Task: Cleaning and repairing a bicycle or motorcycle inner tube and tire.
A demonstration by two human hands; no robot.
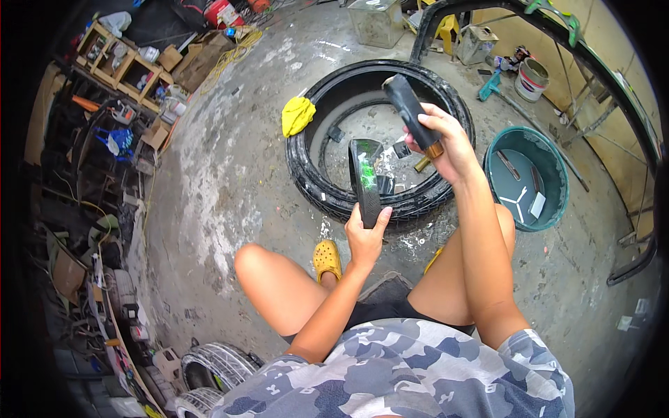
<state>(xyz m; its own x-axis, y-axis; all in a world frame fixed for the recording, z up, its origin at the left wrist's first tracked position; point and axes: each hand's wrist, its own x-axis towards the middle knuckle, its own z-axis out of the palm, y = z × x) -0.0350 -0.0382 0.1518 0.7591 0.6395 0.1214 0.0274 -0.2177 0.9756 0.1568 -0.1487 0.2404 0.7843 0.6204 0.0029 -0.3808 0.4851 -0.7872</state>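
My left hand (366, 230) grips the lower end of a dark, curved, textured piece (362, 182) with green shiny marks, held upright over a tyre lying flat (313, 182). My right hand (439, 139), above and to the right of it, is closed around a black cylinder (403, 101) with a brass-coloured lower end, tilted toward the upper left. The two held things are apart. Inside the tyre lie a brass-coloured piece (422, 163) and small scraps. A yellow cloth (297, 115) rests on the tyre's left rim.
A teal bucket (526, 216) holding small tools stands at my right, near a long pole (557, 157) and a dark frame (651, 139). A clear bin (376, 21) is beyond the tyre. Cluttered wooden shelving (118, 59) lines the left; more tyres (216, 359) lie at lower left.
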